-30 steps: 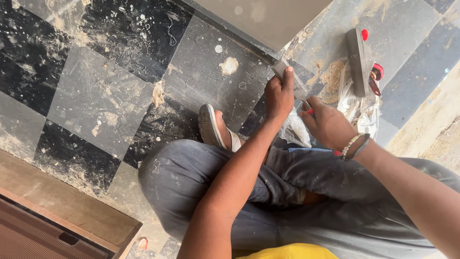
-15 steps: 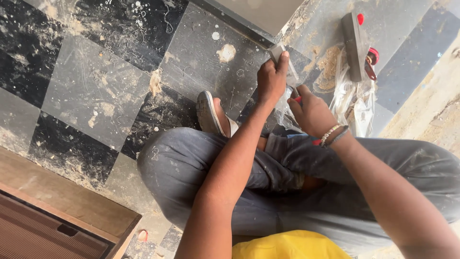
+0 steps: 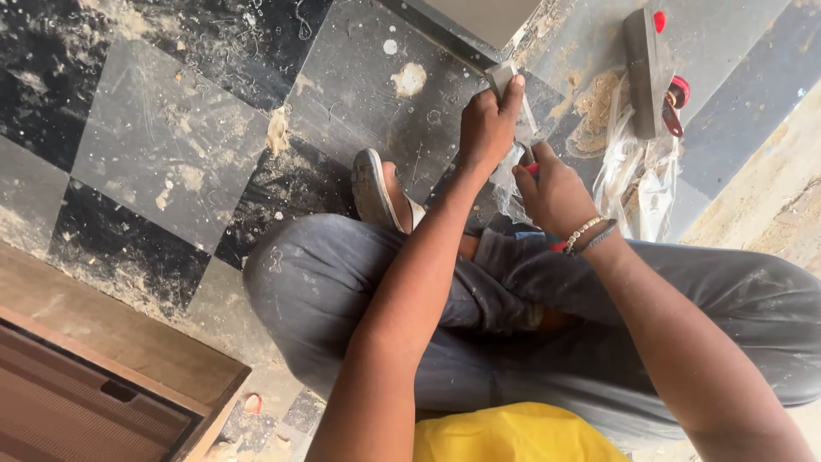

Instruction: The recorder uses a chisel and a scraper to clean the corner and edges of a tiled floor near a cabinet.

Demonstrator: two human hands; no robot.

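- Our left hand (image 3: 486,128) fingers pinch a small grey blade (image 3: 500,77), lifted slightly nearer the board edge than a moment ago.
- Our right hand (image 3: 554,192) fingers curl round a red-handled tool (image 3: 532,168), tucked close under the left.
- Plastic bag (image 3: 637,167), trowel (image 3: 641,73) on checkered floor (image 3: 171,154).

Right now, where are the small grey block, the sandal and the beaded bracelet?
small grey block (image 3: 500,77), head view, its top face above the fingers.
sandal (image 3: 369,184), head view, its sole edge.
beaded bracelet (image 3: 581,232), head view, beads across the wrist.
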